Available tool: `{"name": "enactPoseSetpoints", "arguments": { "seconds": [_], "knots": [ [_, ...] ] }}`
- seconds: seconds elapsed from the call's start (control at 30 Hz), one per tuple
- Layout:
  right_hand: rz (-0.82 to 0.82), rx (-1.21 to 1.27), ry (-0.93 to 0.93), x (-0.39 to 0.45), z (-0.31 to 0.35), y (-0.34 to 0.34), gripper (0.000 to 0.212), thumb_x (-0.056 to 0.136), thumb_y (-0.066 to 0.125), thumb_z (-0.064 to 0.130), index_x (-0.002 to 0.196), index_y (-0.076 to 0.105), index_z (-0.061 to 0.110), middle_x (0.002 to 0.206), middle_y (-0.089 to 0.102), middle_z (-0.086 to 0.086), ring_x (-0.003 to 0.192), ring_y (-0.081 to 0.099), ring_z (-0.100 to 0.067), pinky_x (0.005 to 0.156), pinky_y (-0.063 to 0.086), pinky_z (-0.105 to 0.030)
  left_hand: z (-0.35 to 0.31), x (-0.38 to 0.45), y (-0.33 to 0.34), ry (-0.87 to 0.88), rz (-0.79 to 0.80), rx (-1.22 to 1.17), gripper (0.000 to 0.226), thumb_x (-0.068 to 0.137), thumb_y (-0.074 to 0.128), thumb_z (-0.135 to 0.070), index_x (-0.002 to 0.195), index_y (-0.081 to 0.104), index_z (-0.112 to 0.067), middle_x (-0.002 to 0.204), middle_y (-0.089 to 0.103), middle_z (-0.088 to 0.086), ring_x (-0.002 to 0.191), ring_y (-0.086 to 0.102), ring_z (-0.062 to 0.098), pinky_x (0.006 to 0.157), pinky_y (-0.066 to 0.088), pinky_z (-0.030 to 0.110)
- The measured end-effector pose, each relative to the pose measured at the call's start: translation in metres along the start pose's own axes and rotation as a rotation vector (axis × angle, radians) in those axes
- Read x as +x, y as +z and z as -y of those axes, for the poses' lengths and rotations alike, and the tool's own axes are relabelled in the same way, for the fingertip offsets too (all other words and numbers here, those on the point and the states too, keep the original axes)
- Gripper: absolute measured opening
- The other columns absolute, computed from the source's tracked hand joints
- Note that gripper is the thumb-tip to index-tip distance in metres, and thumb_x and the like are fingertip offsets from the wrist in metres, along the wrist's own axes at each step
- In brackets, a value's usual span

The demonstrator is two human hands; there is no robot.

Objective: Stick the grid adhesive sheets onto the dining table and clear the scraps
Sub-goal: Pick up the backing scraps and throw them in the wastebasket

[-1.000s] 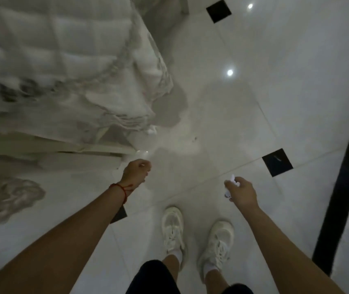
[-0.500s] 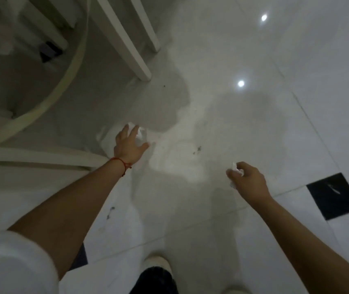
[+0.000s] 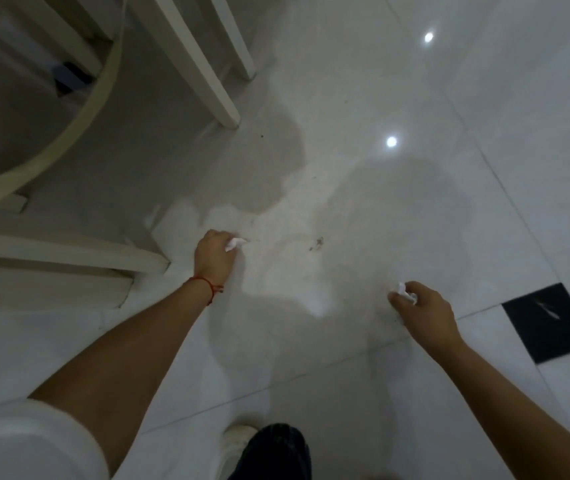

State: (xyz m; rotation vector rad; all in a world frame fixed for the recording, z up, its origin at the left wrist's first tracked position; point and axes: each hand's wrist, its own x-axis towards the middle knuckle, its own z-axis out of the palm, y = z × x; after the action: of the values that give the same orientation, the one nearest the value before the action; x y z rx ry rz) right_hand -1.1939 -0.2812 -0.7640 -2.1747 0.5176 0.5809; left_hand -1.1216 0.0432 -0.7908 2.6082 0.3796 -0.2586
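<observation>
Floor tiles (image 3: 397,220) glossy (lamp reflections); scraps (image 3: 233,243) crumpled paper.

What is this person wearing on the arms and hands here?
Both forearms and hands are bare, with no gloves. The left hand has a thin red string bracelet at the wrist, and a white short sleeve covers the upper arm. The right hand shows no jewellery.

No readable txt, labels, brands or nos. anywhere in view.

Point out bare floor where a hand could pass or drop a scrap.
Open tile lies between the left hand and right hand, and beyond toward the black inset tile. Crowded upper left: white furniture legs and a curved rail.
</observation>
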Motion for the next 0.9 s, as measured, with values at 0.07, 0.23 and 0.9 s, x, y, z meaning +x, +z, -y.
{"name": "enactPoseSetpoints", "arguments": {
  "seconds": [0.07,0.23,0.9],
  "knots": [
    [-0.005,-0.007,0.005,-0.014,0.006,-0.012,0.029,0.092,0.052,0.026,0.073,0.057,0.005,0.064,0.056,-0.007,0.061,0.051,-0.021,0.054,0.034,-0.020,-0.022,-0.021,-0.007,-0.004,0.008,-0.055,0.020,0.086,0.060,-0.006,0.101,0.070,0.002,0.102,0.065,0.027,0.097,0.060,0.036,0.079,0.041,0.029],
    [-0.002,0.084,0.060,-0.068,0.034,-0.054,0.035,0.092,0.050,0.026,0.077,0.057,-0.006,0.074,0.063,-0.025,0.062,0.051,-0.024,0.054,0.034,-0.025,-0.095,-0.089,-0.045,-0.077,-0.054,-0.289,0.011,0.079,0.068,-0.002,0.086,0.070,0.006,0.088,0.067,0.027,0.079,0.058,0.025,0.067,0.035,0.016],
    [-0.112,0.378,0.344,-0.332,0.200,-0.319,0.030,0.091,0.051,0.018,0.064,0.050,0.005,0.060,0.056,-0.004,0.063,0.055,-0.021,0.055,0.035,-0.023,-0.351,-0.270,-0.345,-0.198,0.241,-0.498,0.015,0.079,0.068,-0.004,0.066,0.061,-0.005,0.065,0.056,0.006,0.065,0.051,0.016,0.056,0.041,0.014]
  ]
}}
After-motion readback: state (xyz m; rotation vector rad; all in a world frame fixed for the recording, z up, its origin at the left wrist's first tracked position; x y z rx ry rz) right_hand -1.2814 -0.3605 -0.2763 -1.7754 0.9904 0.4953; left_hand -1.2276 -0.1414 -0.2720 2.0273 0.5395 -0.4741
